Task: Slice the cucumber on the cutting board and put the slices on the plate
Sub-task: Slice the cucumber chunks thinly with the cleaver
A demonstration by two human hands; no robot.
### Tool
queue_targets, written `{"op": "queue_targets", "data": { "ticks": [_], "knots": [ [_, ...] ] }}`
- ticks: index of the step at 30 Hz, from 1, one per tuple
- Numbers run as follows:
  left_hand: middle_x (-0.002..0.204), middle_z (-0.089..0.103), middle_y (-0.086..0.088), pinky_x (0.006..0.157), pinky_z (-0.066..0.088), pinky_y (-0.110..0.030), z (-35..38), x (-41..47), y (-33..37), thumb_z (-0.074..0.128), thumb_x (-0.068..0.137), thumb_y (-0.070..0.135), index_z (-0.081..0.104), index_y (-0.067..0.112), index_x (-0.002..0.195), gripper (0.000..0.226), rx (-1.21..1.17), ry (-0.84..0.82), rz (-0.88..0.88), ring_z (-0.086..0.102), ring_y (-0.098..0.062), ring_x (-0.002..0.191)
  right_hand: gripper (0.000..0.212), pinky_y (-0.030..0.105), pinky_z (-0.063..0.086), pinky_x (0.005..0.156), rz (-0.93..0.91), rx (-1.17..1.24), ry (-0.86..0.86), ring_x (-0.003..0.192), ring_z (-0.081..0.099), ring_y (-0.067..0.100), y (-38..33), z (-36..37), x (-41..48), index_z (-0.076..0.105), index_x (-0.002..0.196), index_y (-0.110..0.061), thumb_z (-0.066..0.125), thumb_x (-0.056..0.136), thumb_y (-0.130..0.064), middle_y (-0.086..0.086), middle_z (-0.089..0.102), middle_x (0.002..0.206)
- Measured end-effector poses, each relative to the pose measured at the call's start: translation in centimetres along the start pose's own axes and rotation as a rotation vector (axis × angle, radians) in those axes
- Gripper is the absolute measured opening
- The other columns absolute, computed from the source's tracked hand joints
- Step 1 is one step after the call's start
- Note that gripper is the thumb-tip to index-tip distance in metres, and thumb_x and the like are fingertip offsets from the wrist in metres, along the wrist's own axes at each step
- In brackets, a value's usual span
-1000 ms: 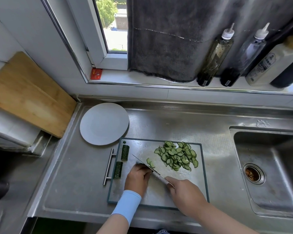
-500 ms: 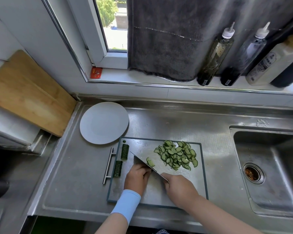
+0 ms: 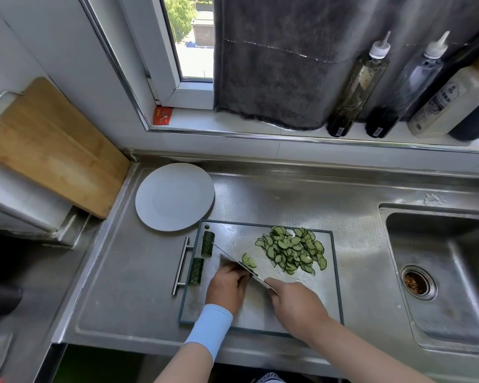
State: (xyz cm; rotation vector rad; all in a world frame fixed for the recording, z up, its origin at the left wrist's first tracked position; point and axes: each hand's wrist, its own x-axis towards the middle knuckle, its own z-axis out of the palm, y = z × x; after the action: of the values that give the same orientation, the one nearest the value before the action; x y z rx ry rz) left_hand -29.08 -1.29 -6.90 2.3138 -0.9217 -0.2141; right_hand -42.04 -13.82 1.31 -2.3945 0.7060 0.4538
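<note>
Nearest me on the grey-rimmed rectangular cutting board (image 3: 325,299), my right hand (image 3: 296,302) is wrapped round the handle of the thin steel knife (image 3: 230,257), whose blade slants toward the board's far left. My left hand (image 3: 227,286), in a pale blue cuff (image 3: 209,328), sits left of the blade, fingers curled under; I cannot tell what they hold. Two half-round loose slices (image 3: 249,260) lie beside the blade. The green heap of cucumber slices (image 3: 293,250) fills the board's far right, and two dark cucumber chunks (image 3: 207,243) lie along its left edge. The round white plate (image 3: 174,196) sits just beyond the board's far-left corner.

A window (image 3: 188,45) is set at upper centre, with daylight let through; a grey towel (image 3: 274,64) is hung beside it. A steel counter (image 3: 288,200) and sink (image 3: 440,272) are seen below.
</note>
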Motion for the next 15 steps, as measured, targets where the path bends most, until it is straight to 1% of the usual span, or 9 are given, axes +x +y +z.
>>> {"op": "queue_targets", "data": {
  "ticks": [4, 8, 10, 12, 13, 15],
  "knots": [
    [0.083, 0.069, 0.002, 0.068, 0.047, -0.016, -0.1, 0.1, 0.1, 0.086, 0.064, 0.008, 0.077, 0.021, 0.076, 0.02, 0.034, 0.003, 0.028, 0.065, -0.017, 0.076, 0.021, 0.037, 0.048, 0.067, -0.018, -0.009, 0.005, 0.078, 0.056, 0.028, 0.6, -0.3, -1.3, 0.055, 0.109, -0.028, 0.039, 0.097, -0.023, 0.002, 0.065, 0.083],
    [0.084, 0.07, 0.003, 0.068, 0.048, -0.016, 0.2, -0.1, -0.1, 0.086, 0.064, 0.008, 0.077, 0.022, 0.076, 0.02, 0.024, 0.018, 0.018, 0.065, -0.017, 0.076, 0.022, 0.036, 0.038, 0.06, -0.005, -0.033, -0.006, 0.074, 0.05, 0.028, 1.2, -0.5, -1.8, 0.054, 0.109, -0.028, 0.039, 0.095, -0.02, 0.003, 0.064, 0.082],
    [0.085, 0.07, 0.003, 0.067, 0.048, -0.016, 0.3, -0.2, -0.1, 0.087, 0.063, 0.008, 0.077, 0.021, 0.076, 0.021, 0.013, 0.033, 0.023, 0.065, -0.017, 0.076, 0.022, 0.036, 0.036, 0.057, 0.0, -0.031, -0.017, 0.072, 0.049, 0.028, 1.2, -0.4, -1.8, 0.054, 0.107, -0.028, 0.039, 0.094, -0.018, 0.003, 0.062, 0.079],
    [0.084, 0.07, 0.003, 0.066, 0.049, -0.017, 0.4, -0.2, -0.2, 0.087, 0.063, 0.007, 0.077, 0.02, 0.076, 0.021, 0.001, 0.045, 0.028, 0.065, -0.017, 0.076, 0.021, 0.031, 0.032, 0.052, 0.003, -0.022, -0.027, 0.069, 0.047, 0.026, 1.1, -0.3, -1.6, 0.053, 0.104, -0.028, 0.04, 0.093, -0.016, 0.004, 0.06, 0.076],
    [0.083, 0.07, 0.003, 0.065, 0.05, -0.018, 0.5, -0.2, -0.2, 0.087, 0.063, 0.007, 0.077, 0.02, 0.076, 0.021, -0.006, 0.052, 0.032, 0.065, -0.016, 0.076, 0.022, 0.029, 0.031, 0.05, 0.005, -0.017, -0.032, 0.068, 0.047, 0.025, 1.0, -0.2, -1.5, 0.054, 0.103, -0.028, 0.039, 0.092, -0.016, 0.003, 0.059, 0.074],
    [0.081, 0.069, 0.003, 0.063, 0.051, -0.019, 0.8, -0.2, -0.4, 0.087, 0.062, 0.006, 0.077, 0.019, 0.075, 0.021, -0.019, 0.073, 0.041, 0.064, -0.016, 0.075, 0.023, 0.032, 0.034, 0.053, 0.008, -0.009, -0.048, 0.069, 0.048, 0.024, 0.6, -0.1, -0.8, 0.055, 0.102, -0.028, 0.039, 0.093, -0.015, -0.001, 0.056, 0.072]
  ]
}}
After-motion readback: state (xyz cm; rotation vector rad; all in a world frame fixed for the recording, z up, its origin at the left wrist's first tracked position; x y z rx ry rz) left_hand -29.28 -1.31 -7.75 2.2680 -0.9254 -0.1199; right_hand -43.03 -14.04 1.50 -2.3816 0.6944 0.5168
